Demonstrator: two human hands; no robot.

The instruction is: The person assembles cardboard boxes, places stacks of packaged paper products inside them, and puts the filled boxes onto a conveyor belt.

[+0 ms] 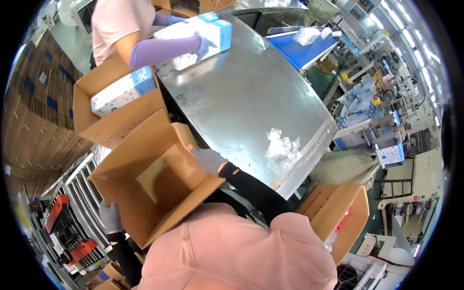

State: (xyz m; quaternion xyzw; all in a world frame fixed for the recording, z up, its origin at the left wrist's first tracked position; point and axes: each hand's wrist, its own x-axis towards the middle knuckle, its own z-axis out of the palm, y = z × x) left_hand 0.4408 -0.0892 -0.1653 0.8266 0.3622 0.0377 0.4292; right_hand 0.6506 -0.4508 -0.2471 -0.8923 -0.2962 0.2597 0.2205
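Observation:
An open cardboard box (123, 195) stands tilted in front of me, its inside bare down to the bottom. My left hand (111, 217), in a grey glove, is against the box's left outer side. At the right-hand rim, my right hand (209, 160), also gloved in grey, grips the cardboard wall near a raised flap. Between them my two hands hold the box; some fingertips are hidden. Just beyond it is a second cardboard box (116, 128) with a blue-and-white pack (123, 92) inside.
Across a metal table (241, 96), a co-worker's gloved hands (205, 46) hold blue-and-white packs (220, 36). Small clear plastic pieces (282, 150) lie on the table. A roller conveyor (84, 217) runs at left beside stacked flat cardboard (38, 96). Another open carton (338, 212) stands at right.

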